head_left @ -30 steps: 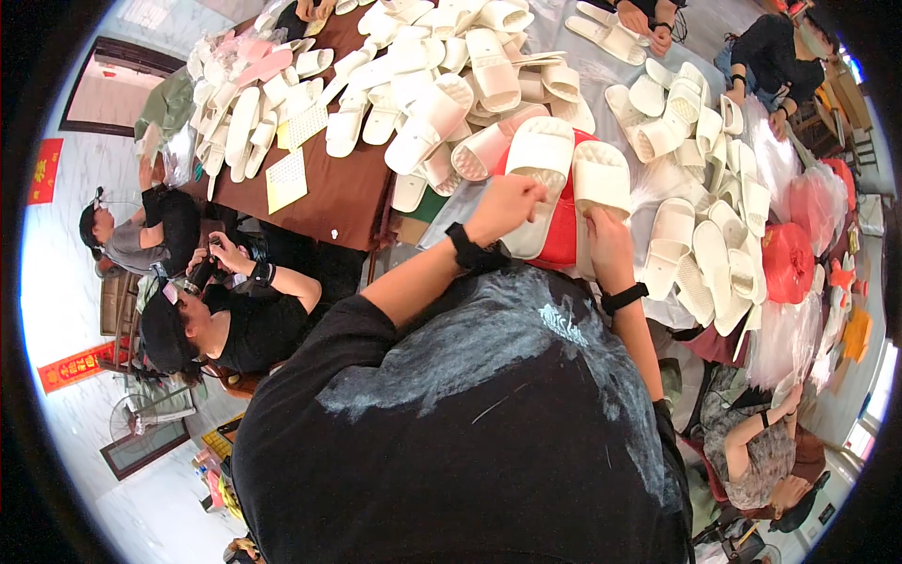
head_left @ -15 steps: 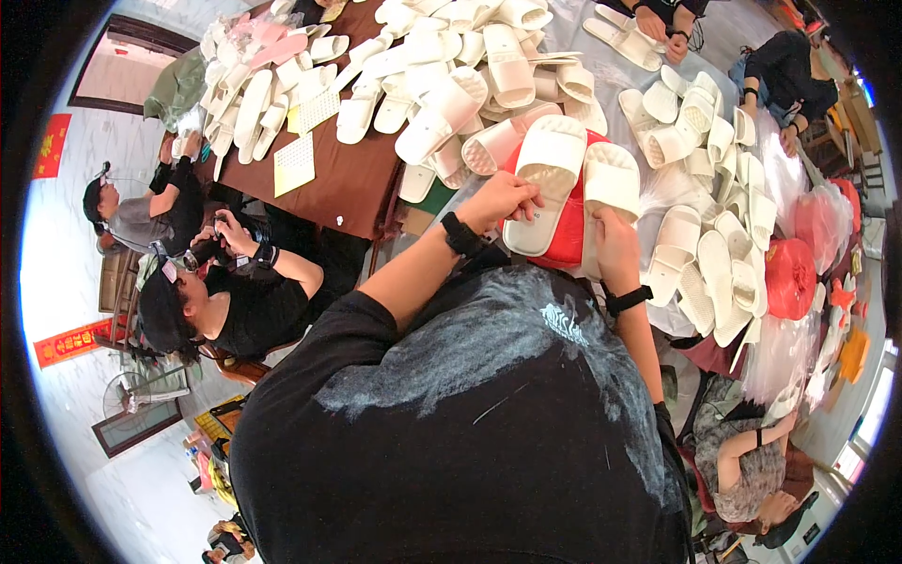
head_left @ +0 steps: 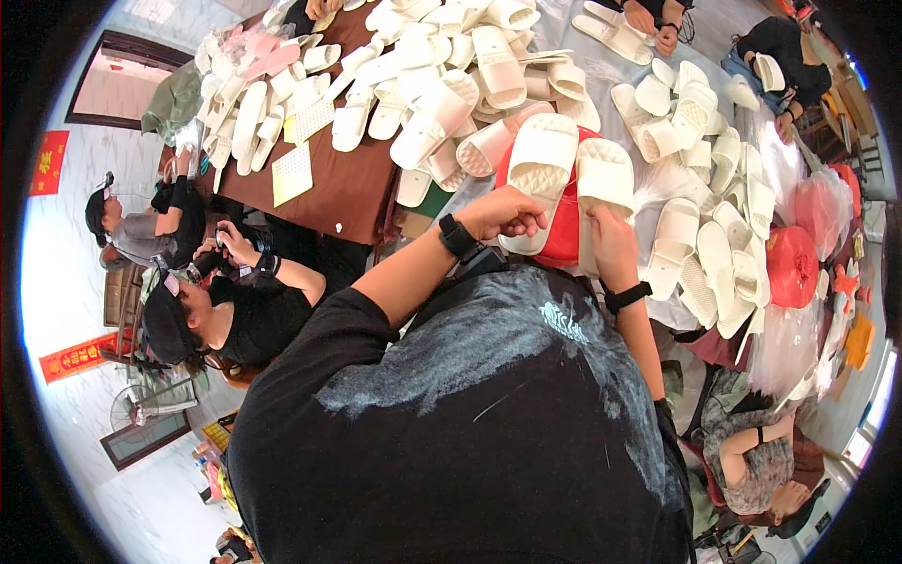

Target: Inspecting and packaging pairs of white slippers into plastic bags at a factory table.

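Slippers: pair of cream slides held side by side over a red bag at the table edge
Feel: I'd guess light, squashy foam — not fragile, maybe a bit slick
Grab spot: heel ends or the strap
Left hand: fingers curled, pinching the left slide's heel
Right hand: closed round the right one's heel
Around: heaps of cream slippers — co-workers nearby

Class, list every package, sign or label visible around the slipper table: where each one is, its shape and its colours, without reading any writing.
Red wall sign: upper left wall, upright rectangle, yellow marks.
Red banner: lower left wall, long slanted strip, yellow marks.
Red bags: right of the slipper pile, bulging, tied shut.
Clear plastic bags: below the red ones, crumpled.
Pale sheet: brown table, rectangular, dotted grid.
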`<state>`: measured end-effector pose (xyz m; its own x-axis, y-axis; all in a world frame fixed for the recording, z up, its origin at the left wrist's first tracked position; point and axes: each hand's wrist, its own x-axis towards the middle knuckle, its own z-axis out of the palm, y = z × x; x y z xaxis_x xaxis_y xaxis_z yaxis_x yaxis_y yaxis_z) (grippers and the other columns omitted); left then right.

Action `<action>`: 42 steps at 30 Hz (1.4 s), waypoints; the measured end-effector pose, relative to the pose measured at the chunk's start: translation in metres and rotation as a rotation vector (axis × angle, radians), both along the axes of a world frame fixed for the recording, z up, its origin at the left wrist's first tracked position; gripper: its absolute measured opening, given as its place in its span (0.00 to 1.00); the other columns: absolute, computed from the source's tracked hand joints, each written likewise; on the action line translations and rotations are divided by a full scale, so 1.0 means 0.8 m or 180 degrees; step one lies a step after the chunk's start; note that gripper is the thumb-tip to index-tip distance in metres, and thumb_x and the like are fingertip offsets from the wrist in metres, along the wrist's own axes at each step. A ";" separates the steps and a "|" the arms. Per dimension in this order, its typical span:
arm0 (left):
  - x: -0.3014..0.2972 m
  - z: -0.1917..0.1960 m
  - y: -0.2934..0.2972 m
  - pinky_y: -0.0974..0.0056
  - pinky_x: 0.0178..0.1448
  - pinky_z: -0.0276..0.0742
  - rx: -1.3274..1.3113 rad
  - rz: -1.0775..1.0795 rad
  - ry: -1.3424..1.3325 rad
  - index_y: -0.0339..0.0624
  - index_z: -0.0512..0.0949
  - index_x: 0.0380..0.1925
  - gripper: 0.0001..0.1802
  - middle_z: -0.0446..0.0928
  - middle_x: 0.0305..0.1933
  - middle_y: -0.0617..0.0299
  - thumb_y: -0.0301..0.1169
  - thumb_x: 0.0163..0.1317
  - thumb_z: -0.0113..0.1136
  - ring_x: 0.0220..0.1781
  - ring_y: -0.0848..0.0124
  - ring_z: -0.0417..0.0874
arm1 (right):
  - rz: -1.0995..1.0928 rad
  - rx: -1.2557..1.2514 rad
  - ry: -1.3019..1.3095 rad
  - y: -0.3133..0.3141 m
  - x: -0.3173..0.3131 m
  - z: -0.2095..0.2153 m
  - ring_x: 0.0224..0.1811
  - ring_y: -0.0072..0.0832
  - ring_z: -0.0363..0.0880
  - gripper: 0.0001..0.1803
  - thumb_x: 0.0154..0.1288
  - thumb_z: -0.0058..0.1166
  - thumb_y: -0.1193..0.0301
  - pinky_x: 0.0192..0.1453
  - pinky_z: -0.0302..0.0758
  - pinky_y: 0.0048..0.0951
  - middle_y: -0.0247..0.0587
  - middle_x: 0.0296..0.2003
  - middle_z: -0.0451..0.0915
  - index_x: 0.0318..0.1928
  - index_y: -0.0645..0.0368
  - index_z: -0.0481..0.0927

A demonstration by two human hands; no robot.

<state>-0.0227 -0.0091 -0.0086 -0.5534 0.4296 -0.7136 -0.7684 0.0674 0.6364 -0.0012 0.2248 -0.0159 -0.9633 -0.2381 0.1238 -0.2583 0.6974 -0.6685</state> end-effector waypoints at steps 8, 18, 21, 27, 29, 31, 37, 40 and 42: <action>0.014 0.014 -0.009 0.77 0.22 0.65 -0.0018 0.0095 -0.0007 0.35 0.81 0.32 0.14 0.79 0.21 0.64 0.36 0.66 0.53 0.17 0.81 0.73 | -0.0014 0.0108 -0.0055 0.001 0.000 0.000 0.38 0.52 0.78 0.08 0.65 0.46 0.72 0.39 0.73 0.44 0.54 0.35 0.80 0.40 0.60 0.78; 0.005 0.009 -0.016 0.77 0.23 0.66 -0.0169 0.0056 0.0101 0.37 0.81 0.35 0.15 0.80 0.23 0.63 0.37 0.67 0.53 0.19 0.82 0.74 | 0.0059 0.0081 -0.0090 0.000 -0.002 -0.003 0.38 0.51 0.77 0.10 0.66 0.44 0.71 0.40 0.72 0.46 0.52 0.35 0.79 0.39 0.60 0.78; 0.000 0.006 -0.016 0.77 0.23 0.66 -0.0134 0.0155 0.0158 0.37 0.82 0.35 0.15 0.81 0.24 0.63 0.37 0.67 0.52 0.19 0.82 0.74 | 0.0062 0.0081 -0.0091 0.000 -0.003 -0.001 0.38 0.51 0.77 0.10 0.66 0.43 0.71 0.40 0.72 0.46 0.53 0.35 0.79 0.39 0.60 0.78; -0.011 -0.007 -0.010 0.77 0.25 0.66 -0.0048 0.0379 0.0141 0.38 0.82 0.36 0.15 0.80 0.25 0.65 0.37 0.67 0.51 0.21 0.82 0.75 | 0.0060 0.0100 -0.0003 0.000 -0.003 -0.002 0.38 0.51 0.78 0.10 0.65 0.43 0.72 0.40 0.72 0.46 0.53 0.35 0.79 0.39 0.61 0.78; -0.023 -0.007 0.002 0.78 0.25 0.67 -0.0222 0.0340 0.0277 0.38 0.81 0.37 0.15 0.80 0.25 0.66 0.37 0.68 0.51 0.21 0.82 0.75 | 0.0075 0.0135 0.0045 0.000 -0.006 -0.002 0.38 0.51 0.78 0.10 0.65 0.43 0.72 0.40 0.72 0.46 0.52 0.35 0.79 0.40 0.60 0.78; -0.030 -0.009 0.012 0.78 0.25 0.67 -0.0204 0.0364 0.0371 0.37 0.81 0.38 0.15 0.79 0.24 0.67 0.37 0.68 0.50 0.21 0.82 0.74 | -0.0055 0.0398 0.0210 -0.003 -0.008 0.001 0.38 0.49 0.78 0.09 0.64 0.43 0.72 0.39 0.73 0.45 0.50 0.36 0.79 0.39 0.58 0.77; -0.039 -0.028 0.035 0.77 0.23 0.66 -0.0225 0.0392 0.0645 0.38 0.80 0.36 0.15 0.78 0.23 0.66 0.39 0.69 0.51 0.19 0.83 0.71 | -0.0227 0.0843 0.0043 -0.007 -0.007 0.007 0.38 0.48 0.79 0.09 0.64 0.42 0.70 0.38 0.74 0.44 0.47 0.36 0.79 0.37 0.56 0.76; -0.039 -0.027 0.039 0.76 0.22 0.65 -0.0217 0.0444 0.0661 0.39 0.79 0.36 0.15 0.77 0.22 0.66 0.40 0.69 0.51 0.17 0.83 0.69 | -0.0212 0.0456 0.0247 -0.002 -0.006 0.007 0.37 0.48 0.79 0.09 0.64 0.44 0.69 0.38 0.73 0.44 0.48 0.36 0.79 0.37 0.56 0.77; -0.039 -0.028 0.040 0.76 0.20 0.64 -0.0246 0.0486 0.0652 0.39 0.78 0.35 0.15 0.77 0.21 0.65 0.40 0.70 0.50 0.15 0.82 0.68 | -0.0163 0.0336 0.0270 0.003 -0.002 0.011 0.37 0.48 0.79 0.09 0.64 0.46 0.69 0.38 0.73 0.43 0.48 0.35 0.79 0.37 0.57 0.78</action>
<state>-0.0542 0.0229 -0.0307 -0.7439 0.2786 -0.6075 -0.6290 0.0152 0.7772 -0.0029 0.2273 -0.0071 -0.9616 -0.2049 0.1823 -0.2731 0.7763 -0.5681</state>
